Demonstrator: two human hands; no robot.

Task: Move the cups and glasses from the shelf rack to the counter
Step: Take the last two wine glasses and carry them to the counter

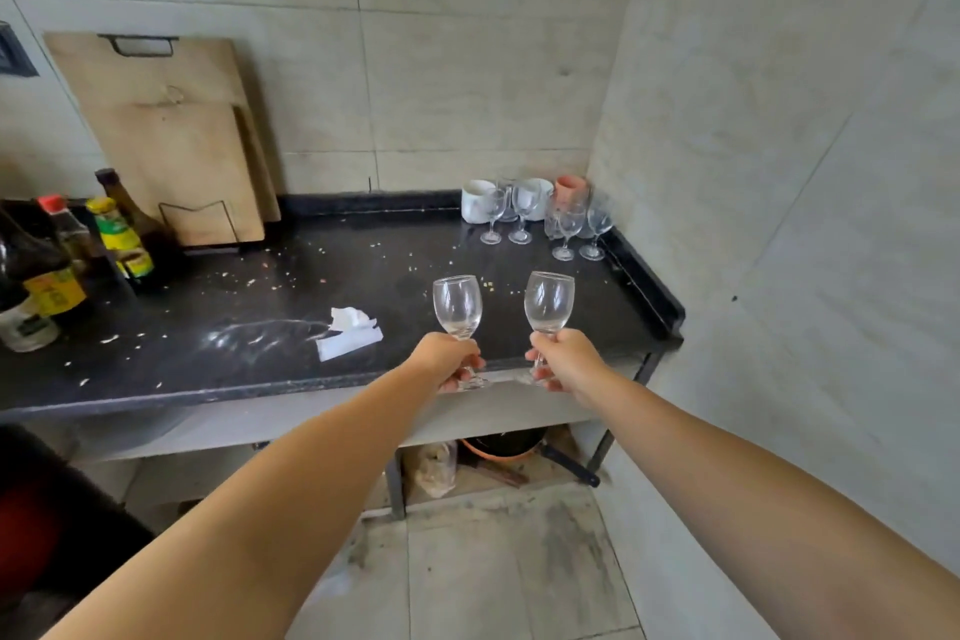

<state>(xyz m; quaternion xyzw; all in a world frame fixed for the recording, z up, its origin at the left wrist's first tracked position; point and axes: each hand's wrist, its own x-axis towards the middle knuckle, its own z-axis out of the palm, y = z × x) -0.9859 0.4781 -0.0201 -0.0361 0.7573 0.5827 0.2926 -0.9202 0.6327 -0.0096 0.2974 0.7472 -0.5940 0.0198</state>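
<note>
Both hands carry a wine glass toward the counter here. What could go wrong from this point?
Each hand, left hand and right hand, grips only a stem, so a wine glass could tip or slip. The standing glasses crowd the corner, so setting down nearby may knock one. The crumpled paper takes up nearer counter space.

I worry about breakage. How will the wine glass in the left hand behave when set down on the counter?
The wine glass looks like thin clear glass, so probably fragile and light. Its tall bowl sits on a slim stem gripped by the left hand, so it may tip if nudged. Crumbs scattered on the counter could leave the foot slightly unsteady.
</note>
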